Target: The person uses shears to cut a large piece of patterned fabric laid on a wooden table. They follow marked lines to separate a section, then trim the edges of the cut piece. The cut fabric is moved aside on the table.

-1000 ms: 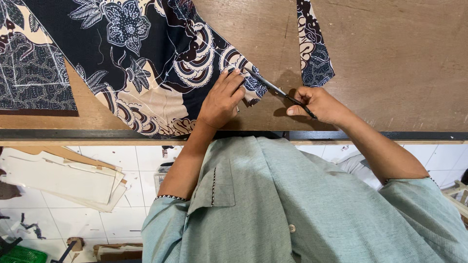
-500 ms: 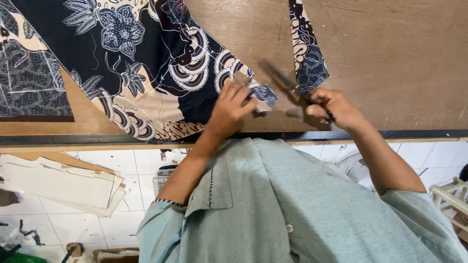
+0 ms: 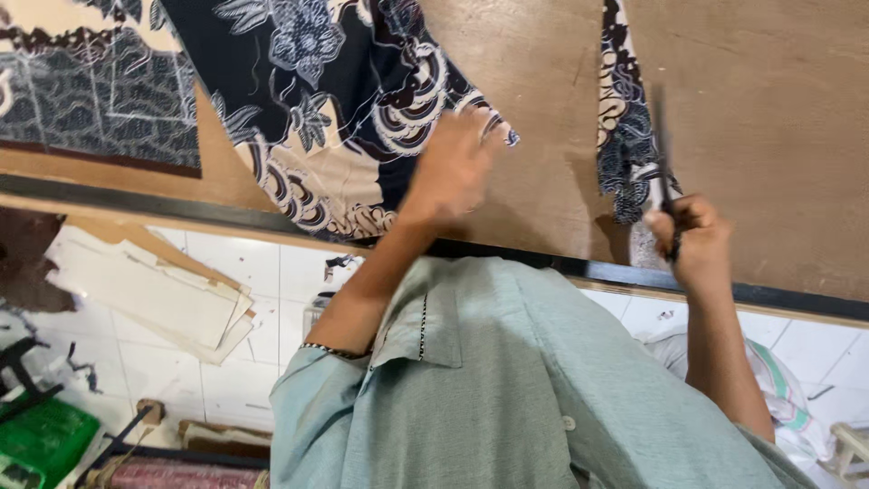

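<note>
Left hand blurred, flat on the near corner of the large dark batik cloth, fingers loosely spread, palm down, nothing gripped. Right hand closed around the handles of dark scissors, blades pointing away over the brown table, beside a narrow strip of the same patterned cloth lying well apart from the big piece, to its right. Bare brown wood between the two pieces. Black edge band along the near side of the table. Stack of pale card sheets on the tiled floor, lower left; green object in the near left corner.
</note>
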